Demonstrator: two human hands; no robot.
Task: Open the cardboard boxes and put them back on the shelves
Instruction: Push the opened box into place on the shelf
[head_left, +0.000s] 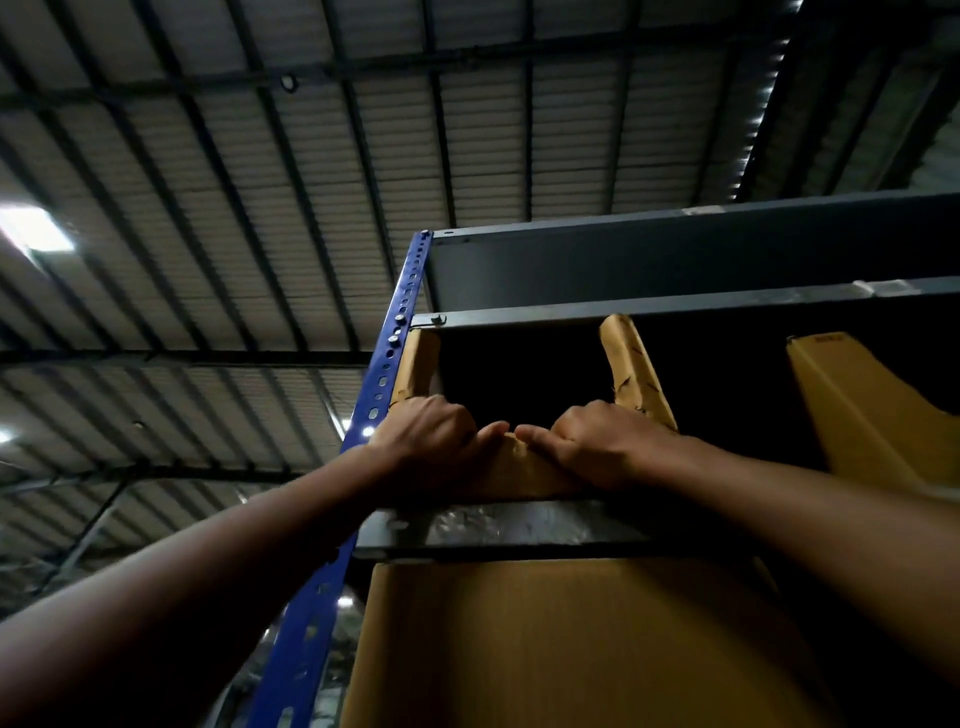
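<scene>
Grip: left hand (434, 436) and right hand (597, 447) both closed over the front flap (519, 470) of the open cardboard box (636, 364).
Place: upper shelf (519, 525), at its left front corner beside the blue upright (384, 364).
Technique: push evenly with both hands so the box stays square.
Contents: interior dark, cannot tell.

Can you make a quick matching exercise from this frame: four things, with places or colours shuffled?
Things:
1. shelf upright
2. left hand
3. open box
4. closed box

Descriptions:
A. below the steel shelf edge
B. blue, with holes
C. on the top shelf, flaps up
D. gripping the front flap, nearest the upright

Pairs: 1-B, 2-D, 3-C, 4-A

The right hand grips the same flap beside the left.
</scene>
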